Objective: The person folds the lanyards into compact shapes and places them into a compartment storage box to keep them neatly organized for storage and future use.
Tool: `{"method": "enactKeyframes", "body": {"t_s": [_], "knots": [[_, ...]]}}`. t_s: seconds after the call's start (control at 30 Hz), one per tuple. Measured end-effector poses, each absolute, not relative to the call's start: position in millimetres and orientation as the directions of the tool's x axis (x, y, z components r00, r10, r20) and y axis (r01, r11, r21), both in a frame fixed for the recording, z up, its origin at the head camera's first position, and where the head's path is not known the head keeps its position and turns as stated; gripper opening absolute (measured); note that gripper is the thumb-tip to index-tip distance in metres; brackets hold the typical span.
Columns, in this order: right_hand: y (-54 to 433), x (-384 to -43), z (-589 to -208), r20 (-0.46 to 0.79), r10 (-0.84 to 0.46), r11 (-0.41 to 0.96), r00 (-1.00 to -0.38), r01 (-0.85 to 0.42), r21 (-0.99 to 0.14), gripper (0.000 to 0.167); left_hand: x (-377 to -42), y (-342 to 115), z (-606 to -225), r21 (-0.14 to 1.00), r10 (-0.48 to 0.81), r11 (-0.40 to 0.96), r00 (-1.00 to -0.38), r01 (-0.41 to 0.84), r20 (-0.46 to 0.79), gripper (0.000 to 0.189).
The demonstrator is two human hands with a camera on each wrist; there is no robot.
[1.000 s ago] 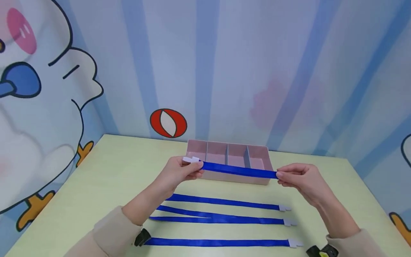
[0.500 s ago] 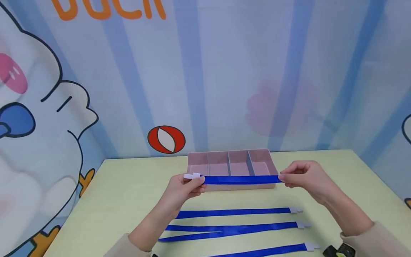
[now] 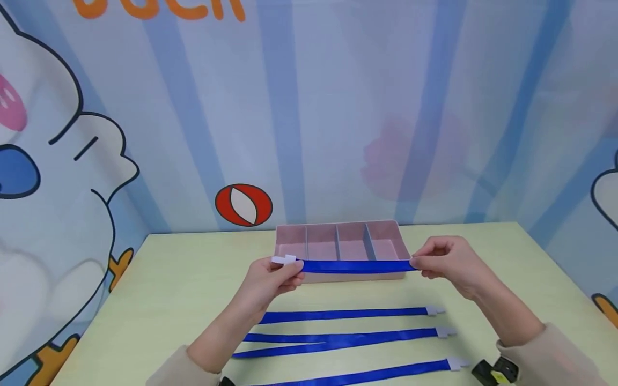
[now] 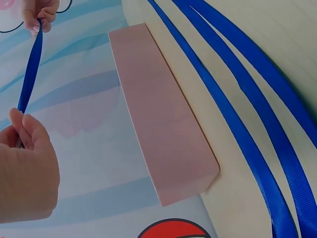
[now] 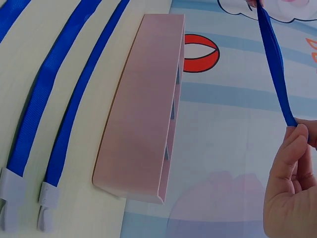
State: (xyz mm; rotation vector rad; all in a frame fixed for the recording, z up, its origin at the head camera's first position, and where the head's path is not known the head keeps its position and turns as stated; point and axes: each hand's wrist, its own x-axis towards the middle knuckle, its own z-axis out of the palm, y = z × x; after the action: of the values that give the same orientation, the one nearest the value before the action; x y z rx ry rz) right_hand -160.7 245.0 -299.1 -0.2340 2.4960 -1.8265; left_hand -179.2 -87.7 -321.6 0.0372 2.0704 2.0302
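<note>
A blue lanyard point(image 3: 356, 267) is stretched level between both hands, in front of the pink box in the head view. My left hand point(image 3: 270, 284) pinches it near its white plastic clip point(image 3: 284, 260), which pokes out past the thumb. At the other end, the fingertips of my right hand point(image 3: 451, 265) pinch the blue band. Seen from the left wrist, the held lanyard point(image 4: 30, 74) runs taut from one hand to the other. From the right wrist, its band point(image 5: 275, 64) shows as two layers lying together.
Several more blue lanyards point(image 3: 352, 313) lie side by side on the pale yellow table point(image 3: 183, 289), their white clips point(image 3: 445, 332) toward the right. Behind the hands stands a pink box point(image 3: 322, 244) with compartments, close to the patterned back wall point(image 3: 333, 107).
The head view has tilted up and shifted a little. Against the box, the lanyard has gone from slanting down rightward to level. Both hands keep their pinch on it.
</note>
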Motion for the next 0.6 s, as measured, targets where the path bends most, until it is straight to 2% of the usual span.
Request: {"method": "enactKeyframes", "body": {"t_s": [0.37, 0.6], "knots": [[241.0, -157.6, -292.4, 0.055, -0.12, 0.263, -0.991, -0.085, -0.961, 0.015, -176.4, -84.7, -316.0, 0.989, 0.197, -0.009, -0.97, -0.147, -0.142, 0.021], [238.4, -156.0, -289.6, 0.059, -0.151, 0.23, -0.987, -0.093, -0.969, 0.019, -174.1, -78.0, -314.3, 0.989, 0.216, -0.019, -0.966, -0.146, -0.139, 0.022]]}}
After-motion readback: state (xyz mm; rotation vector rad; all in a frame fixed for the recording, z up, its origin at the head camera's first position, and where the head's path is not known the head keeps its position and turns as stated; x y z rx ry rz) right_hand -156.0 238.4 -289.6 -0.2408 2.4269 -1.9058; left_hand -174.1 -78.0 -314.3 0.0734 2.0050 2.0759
